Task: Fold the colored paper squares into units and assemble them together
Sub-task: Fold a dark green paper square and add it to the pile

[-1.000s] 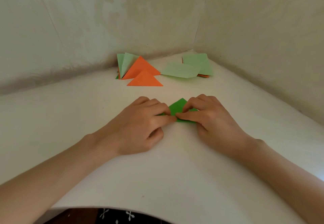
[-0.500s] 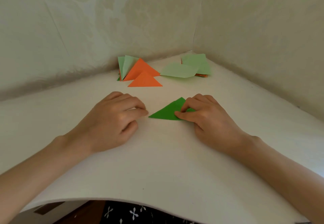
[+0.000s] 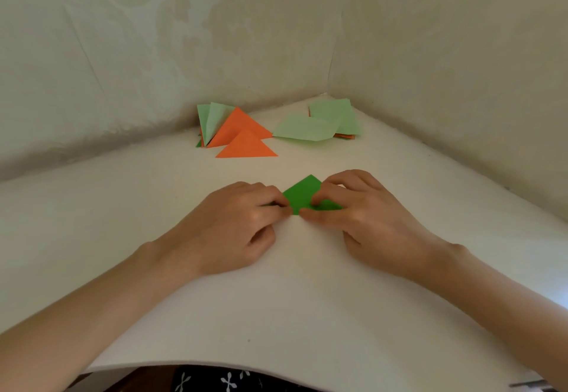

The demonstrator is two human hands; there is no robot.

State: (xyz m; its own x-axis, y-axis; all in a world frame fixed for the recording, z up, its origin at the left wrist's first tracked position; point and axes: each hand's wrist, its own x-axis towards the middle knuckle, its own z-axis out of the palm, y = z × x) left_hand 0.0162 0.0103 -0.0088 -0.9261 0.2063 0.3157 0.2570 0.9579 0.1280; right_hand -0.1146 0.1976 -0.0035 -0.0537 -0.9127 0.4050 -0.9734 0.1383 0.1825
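Paper: green paper (image 3: 302,195) sits mid-table (image 3: 307,299), between both hands.
Left hand (image 3: 233,225): fingers curled, pinching its left corner.
Right hand (image 3: 362,216): fingers curled, pinning the right side.
Tip: I'd line up the edges first, then crease hard.

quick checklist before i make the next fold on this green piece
1. Grip: left hand and right hand both hold the dark green paper: ok.
2. Paper rests on the table: ok.
3. Edges aligned beneath the hands: cannot tell, hidden.
4. Crease pressed sharp: cannot tell.
5. Other pieces, the orange triangle and light green sheets, lie apart, farther back: ok.
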